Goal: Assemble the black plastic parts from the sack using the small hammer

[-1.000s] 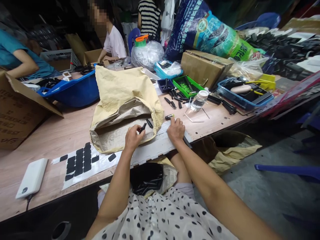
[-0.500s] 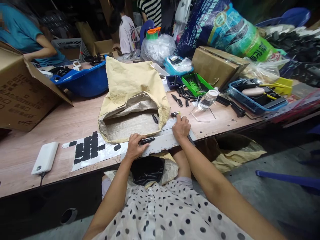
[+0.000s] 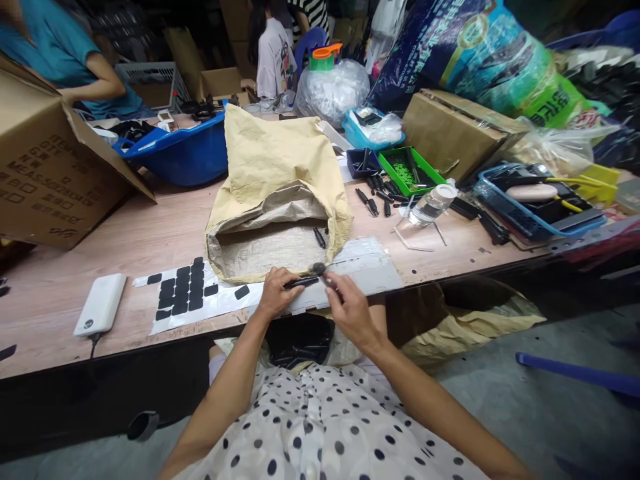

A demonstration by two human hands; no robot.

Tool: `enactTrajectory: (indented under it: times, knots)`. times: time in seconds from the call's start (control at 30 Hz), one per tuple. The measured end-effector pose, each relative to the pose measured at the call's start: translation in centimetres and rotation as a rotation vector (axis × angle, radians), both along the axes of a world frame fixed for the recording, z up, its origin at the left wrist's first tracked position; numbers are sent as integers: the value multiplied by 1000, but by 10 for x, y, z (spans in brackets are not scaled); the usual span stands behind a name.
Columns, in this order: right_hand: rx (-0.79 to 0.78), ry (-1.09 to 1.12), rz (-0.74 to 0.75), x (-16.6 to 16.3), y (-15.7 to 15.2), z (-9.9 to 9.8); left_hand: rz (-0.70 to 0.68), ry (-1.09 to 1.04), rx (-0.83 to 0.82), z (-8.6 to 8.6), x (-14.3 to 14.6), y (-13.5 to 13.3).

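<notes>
My left hand (image 3: 277, 291) is closed on a slim black cylindrical part (image 3: 304, 282), which lies along the grey-white board (image 3: 367, 257) at the table's front edge. Its right end sticks out past my fingertips. My right hand (image 3: 350, 303) grips a small hammer, its dark round head (image 3: 319, 269) blurred just above that end; whether the two touch I cannot tell. Behind my hands the mouth of a yellow woven sack (image 3: 285, 150) gapes toward me. Inside, near its right side, lies another black part (image 3: 319, 237).
Black stickers (image 3: 183, 290) on a backing sheet and a white power bank (image 3: 101, 305) lie left. Rightward are a bottle (image 3: 433, 205), loose black parts (image 3: 373, 205), a green tray (image 3: 437, 175) and a blue basket (image 3: 543, 230). A blue basin (image 3: 175, 157) and cartons stand behind; people work beyond.
My right hand has brought the hammer from the right end of the board leftward, over the black part. My left hand still holds the part. The view has shifted slightly.
</notes>
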State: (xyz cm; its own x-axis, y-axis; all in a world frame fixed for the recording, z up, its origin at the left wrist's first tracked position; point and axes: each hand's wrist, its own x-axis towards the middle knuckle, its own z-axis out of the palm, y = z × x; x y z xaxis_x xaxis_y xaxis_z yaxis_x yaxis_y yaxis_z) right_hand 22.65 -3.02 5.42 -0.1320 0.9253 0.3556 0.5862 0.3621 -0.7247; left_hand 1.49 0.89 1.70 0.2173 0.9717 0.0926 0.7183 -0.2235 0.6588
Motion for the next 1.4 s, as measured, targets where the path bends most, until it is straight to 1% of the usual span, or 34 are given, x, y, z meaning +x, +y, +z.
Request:
enactTrajectory:
  times: [0.07, 0.17, 0.27, 0.37, 0.53, 0.7, 0.77, 0.87, 0.93, 1.0, 1.07, 1.1, 1.17, 1.23, 1.3, 1.4]
  knots:
    - [6, -23, 62, -15, -9, -7, -21, -3, -14, 0, -1, 1]
    - [39, -87, 49, -23, -12, -17, -53, -14, -30, -1, -1, 4]
    - [59, -192, 39, -23, -12, -22, -68, -35, -33, -3, 0, 7]
    - [38, -264, 37, -20, -11, -22, -69, -52, -21, -4, 0, 8]
    - [63, -240, -38, -16, -9, -18, -70, -55, 11, -5, 0, 10]
    - [53, -292, -20, -15, -10, -20, -54, -48, 45, -8, 0, 10]
    - [60, -281, -84, -9, -6, -17, -46, -35, 56, -8, 1, 10]
    - [57, -296, -290, 11, 14, -12, -44, -8, 76, -7, 2, 7]
    - [5, -352, -438, 27, 35, -12, -51, 8, 87, -7, 2, 6]
    - [-97, -428, -535, 41, 58, -15, -59, 19, 92, -6, 2, 7]
    - [-185, -507, -585, 49, 76, -22, -69, 28, 99, -6, 0, 9]
    - [-205, -546, -601, 51, 82, -25, -76, 30, 104, -6, 0, 10]
    - [-189, -616, -627, 50, 89, -32, -94, 31, 119, -5, -2, 12]
    - [-146, -664, -642, 47, 90, -36, -117, 35, 148, -3, -3, 8]
    - [-120, -686, -643, 44, 89, -38, -151, 53, 204, -1, -2, -5]
    - [-114, -698, -639, 42, 88, -40, -216, 111, 296, -2, 1, -39]
